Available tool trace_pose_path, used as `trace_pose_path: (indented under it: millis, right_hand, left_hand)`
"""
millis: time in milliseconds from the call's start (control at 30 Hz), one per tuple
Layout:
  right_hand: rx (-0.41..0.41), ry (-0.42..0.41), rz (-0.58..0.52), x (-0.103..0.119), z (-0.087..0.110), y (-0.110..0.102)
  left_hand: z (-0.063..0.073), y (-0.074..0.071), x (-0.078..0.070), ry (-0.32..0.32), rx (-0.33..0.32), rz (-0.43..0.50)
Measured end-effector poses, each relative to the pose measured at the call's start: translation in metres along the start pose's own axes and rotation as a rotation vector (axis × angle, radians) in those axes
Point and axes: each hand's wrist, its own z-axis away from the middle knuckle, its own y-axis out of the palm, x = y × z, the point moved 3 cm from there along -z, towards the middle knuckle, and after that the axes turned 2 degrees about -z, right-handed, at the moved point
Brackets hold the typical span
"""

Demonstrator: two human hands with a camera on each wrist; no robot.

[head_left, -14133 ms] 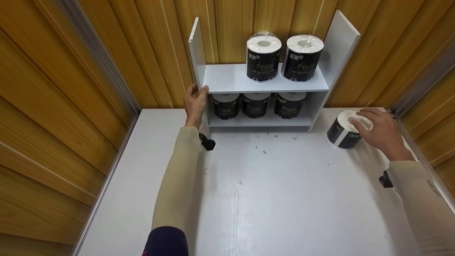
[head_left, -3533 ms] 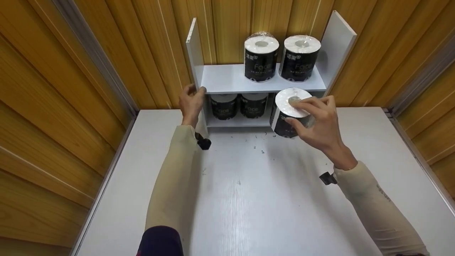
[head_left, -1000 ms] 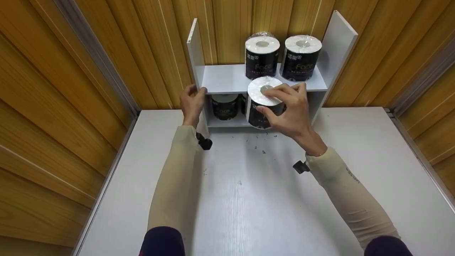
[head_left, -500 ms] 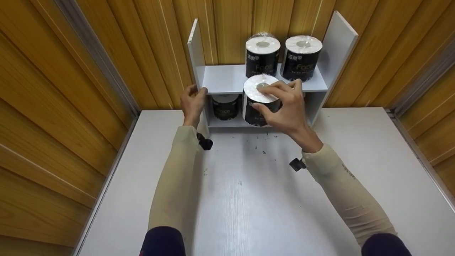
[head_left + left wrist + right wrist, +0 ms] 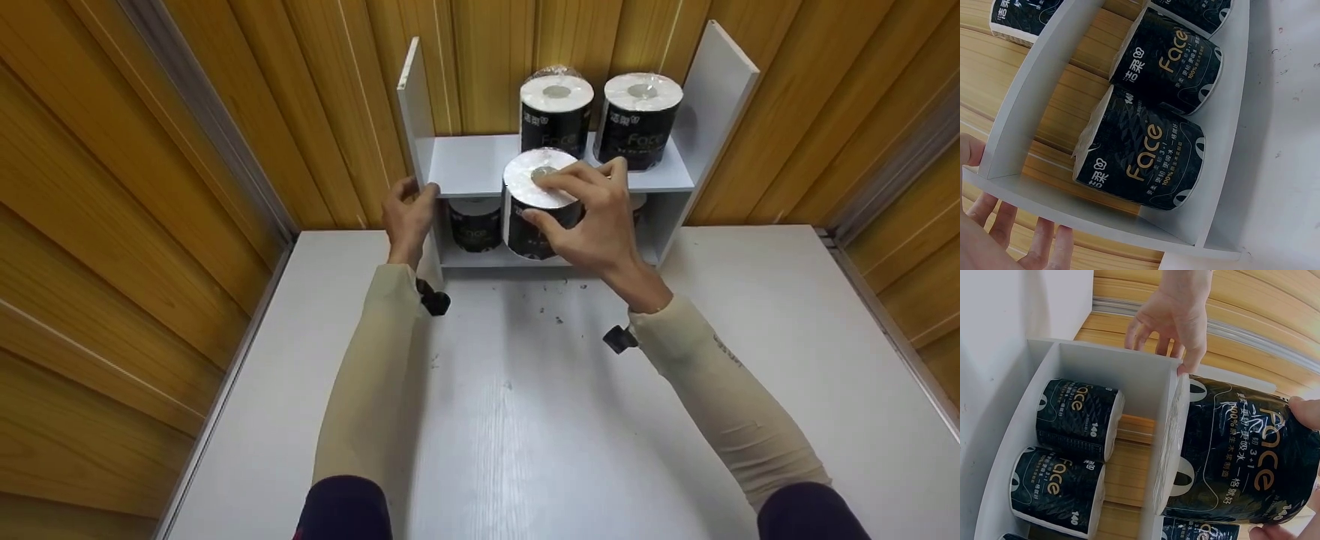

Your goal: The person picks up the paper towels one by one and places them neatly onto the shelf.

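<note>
A white two-level shelf unit [image 5: 472,166] stands against the back wall. My left hand [image 5: 409,221] grips its left side panel, thumb at the front edge and fingers on the outer side, as the left wrist view shows. My right hand [image 5: 600,217] holds a black-wrapped toilet paper roll [image 5: 531,226] roughly upright in front of the unit, thumb on its side and fingers at the core hole. In the right wrist view this roll [image 5: 1235,450] is close to the upper board's front edge. Two similar rolls, a middle one [image 5: 556,124] and a right one [image 5: 645,135], stand on the upper level.
On the lower level stands a left roll [image 5: 475,226]; the others there are largely hidden by the held roll and right hand. The unit sits at the back of a white table [image 5: 510,420] with small dark specks. Wood-patterned walls [image 5: 135,285] enclose it.
The right hand took the roll from the table's right side, lifted it and carried it left to the shelf. In the last second it moved slightly farther left and up. The left hand stayed put.
</note>
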Motion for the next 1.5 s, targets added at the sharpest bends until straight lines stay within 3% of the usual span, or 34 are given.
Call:
trace_pose_path:
  millis: [400,833,1200,1500]
  right_hand:
    - [0.009,-0.012,0.007,0.005,-0.011,0.006]
    - [0.005,-0.016,0.009,0.009,-0.022,0.016]
    - [0.016,0.004,0.012,0.01,-0.031,0.022]
    - [0.012,-0.01,0.011,0.013,-0.038,0.033]
  left_hand:
    - [-0.001,0.0,0.001,0.024,0.017,0.047]
    - [-0.001,-0.002,0.001,-0.001,0.029,-0.011]
    - [-0.001,-0.012,0.002,0.082,0.095,-0.052]
    - [-0.002,-0.023,-0.003,0.191,0.14,-0.116]
